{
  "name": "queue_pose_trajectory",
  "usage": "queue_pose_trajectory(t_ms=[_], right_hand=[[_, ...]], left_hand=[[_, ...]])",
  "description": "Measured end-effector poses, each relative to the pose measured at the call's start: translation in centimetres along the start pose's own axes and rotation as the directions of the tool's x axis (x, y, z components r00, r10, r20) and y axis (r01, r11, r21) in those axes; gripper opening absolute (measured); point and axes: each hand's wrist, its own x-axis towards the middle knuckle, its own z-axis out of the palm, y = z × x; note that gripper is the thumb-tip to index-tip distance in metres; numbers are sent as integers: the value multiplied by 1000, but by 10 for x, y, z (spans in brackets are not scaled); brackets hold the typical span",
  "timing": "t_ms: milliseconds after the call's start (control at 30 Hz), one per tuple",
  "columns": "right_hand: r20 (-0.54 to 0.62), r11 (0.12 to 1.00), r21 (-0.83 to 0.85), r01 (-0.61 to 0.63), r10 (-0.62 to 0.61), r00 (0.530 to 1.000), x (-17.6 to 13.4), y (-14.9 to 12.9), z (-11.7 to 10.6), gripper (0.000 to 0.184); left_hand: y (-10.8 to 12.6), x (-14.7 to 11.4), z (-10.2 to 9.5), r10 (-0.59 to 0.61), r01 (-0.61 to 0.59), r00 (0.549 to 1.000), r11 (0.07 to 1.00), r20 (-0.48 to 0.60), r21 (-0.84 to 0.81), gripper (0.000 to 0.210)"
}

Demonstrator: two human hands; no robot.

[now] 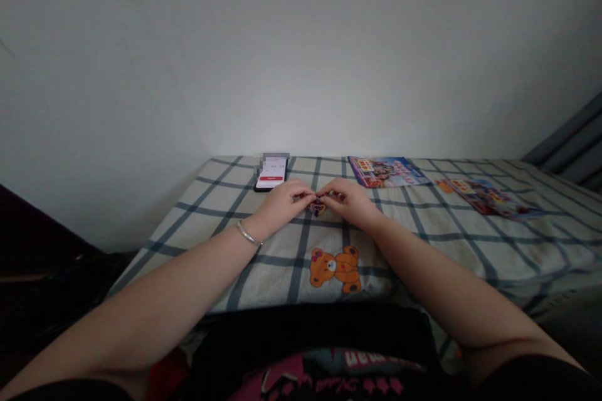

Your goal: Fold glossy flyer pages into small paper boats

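Note:
Just above the checked cloth, both hands meet at a small dark and reddish printed piece (317, 207), too small to name for certain. The fingertips of my left hand (289, 196), the one with a silver bangle (249, 234) on its wrist, pinch its upper left side. From the other side, my right hand (352, 202) pinches it near the top, so the two thumbs and forefingers almost touch. The piece's upper edge is hidden behind the fingers, while its lower part points down toward me.
A phone with a lit screen (271, 178) lies beyond my left hand. Two colourful printed sheets or packets, one behind my right hand (388, 171) and one farther right (493, 198), lie on the checked cloth (277, 269). A white wall (301, 62) rises behind.

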Motion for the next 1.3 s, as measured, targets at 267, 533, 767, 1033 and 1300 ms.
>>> queue_pose_trajectory(t_ms=[267, 533, 767, 1033, 1300], right_hand=[[-54, 987, -91, -132, 127, 990, -2, 4, 0, 6], [19, 967, -161, -198, 203, 979, -2, 6, -3, 15], [38, 944, -203, -259, 272, 962, -1, 7, -4, 22], [60, 938, -212, -275, 293, 954, -1, 8, -5, 24], [109, 960, -277, 37, -6, 994, -2, 1, -4, 29]], left_hand=[[-6, 0, 4, -66, 67, 997, 997, -37, 27, 13], [-9, 1, 4, -103, 101, 994, 992, 24, 78, 21], [-10, 1, 3, -131, 127, 991, 987, 29, 103, 25], [-10, -1, 2, -82, 75, 995, 991, 56, 111, 24], [-7, 0, 5, -6, 2, 997, 999, 73, 50, 21]])
